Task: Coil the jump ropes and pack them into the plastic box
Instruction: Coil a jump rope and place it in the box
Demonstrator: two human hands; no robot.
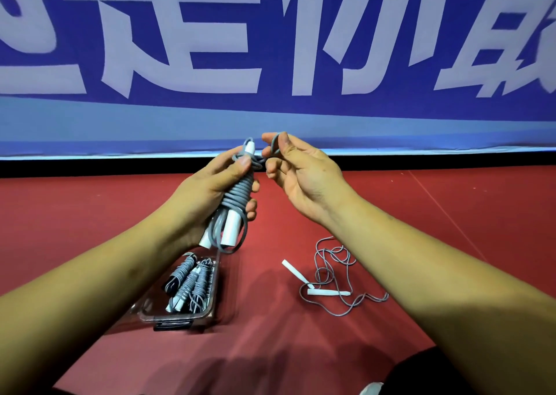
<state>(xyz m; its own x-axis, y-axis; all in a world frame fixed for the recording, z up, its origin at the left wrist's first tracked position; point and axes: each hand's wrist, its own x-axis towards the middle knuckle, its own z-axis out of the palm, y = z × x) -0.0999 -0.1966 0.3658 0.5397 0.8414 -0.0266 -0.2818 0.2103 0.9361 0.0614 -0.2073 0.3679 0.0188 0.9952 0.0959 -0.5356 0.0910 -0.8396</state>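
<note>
Red sports flooring (270,349) carries an open, clear rectangular plastic box (168,317) holding three coiled grey ropes with white handles (192,283). Right of the box, a loose grey jump rope (328,292) sprawls uncoiled. Above the box, the left hand (207,196) grips a wound grey-and-white bundle (239,193), and the right hand (304,172) pinches its tail loop. That end should be tucked tightly under a wrap so nothing springs loose. Beyond the box hangs a blue banner (270,48).

Coiled jump rope (239,193) in left hand (204,202); its end loop (272,146) in right hand (304,175)
</note>
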